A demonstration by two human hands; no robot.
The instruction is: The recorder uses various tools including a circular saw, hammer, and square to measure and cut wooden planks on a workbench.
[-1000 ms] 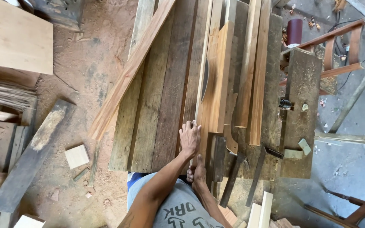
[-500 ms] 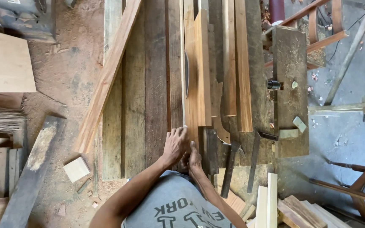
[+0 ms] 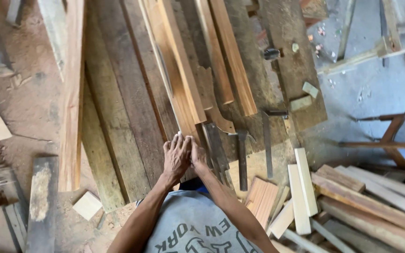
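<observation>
Bottom centre: a grey printed shirt (image 3: 191,229) is seen, both forearms reaching up-frame. The left hand (image 3: 176,157) is laid flat, fingers extended and together, on the near end of a long light-brown wooden plank (image 3: 176,79). The right hand (image 3: 198,157) is pressed beside it against the same plank end; its finger state cannot be told. Just right, a dark metal hammer (image 3: 242,157) is lying on the dark weathered workbench boards (image 3: 132,107). Lower right, pale offcut wood strips (image 3: 301,187) are piled. Upper right, grey concrete floor (image 3: 366,89) is visible.
</observation>
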